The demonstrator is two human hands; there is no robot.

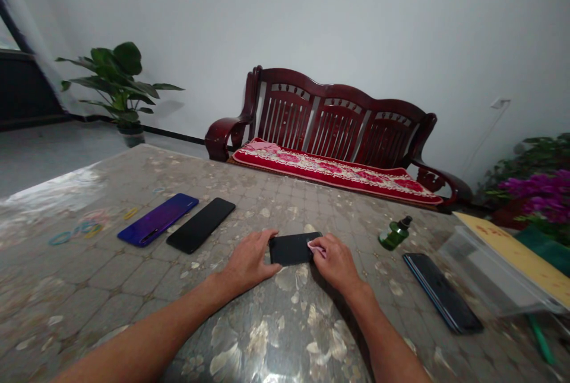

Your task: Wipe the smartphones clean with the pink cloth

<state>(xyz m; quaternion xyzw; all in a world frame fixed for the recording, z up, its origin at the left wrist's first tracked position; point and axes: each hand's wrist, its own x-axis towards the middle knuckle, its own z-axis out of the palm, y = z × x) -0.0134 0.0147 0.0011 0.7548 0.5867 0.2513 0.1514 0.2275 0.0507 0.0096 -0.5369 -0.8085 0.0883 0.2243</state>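
A black smartphone [290,249] lies on the patterned table in front of me, its dark face up. My left hand [250,259] grips its left end, thumb on the near edge and fingers at the far edge. Pinched in my right hand [335,261] is a small pale pink cloth [316,249], pressed to the right end of the phone. Most of the cloth is hidden by my fingers. To the left lie a black phone [201,225] and a purple-blue phone [158,220] with its back up. A green spray bottle [394,233] stands to the right.
Beyond the bottle lies a stack of dark phones [443,293] beside a clear plastic box [494,273] with a yellow board [516,252] on top. Several coloured rubber bands [92,228] are at the left. A wooden bench [333,119] stands behind the table [146,306].
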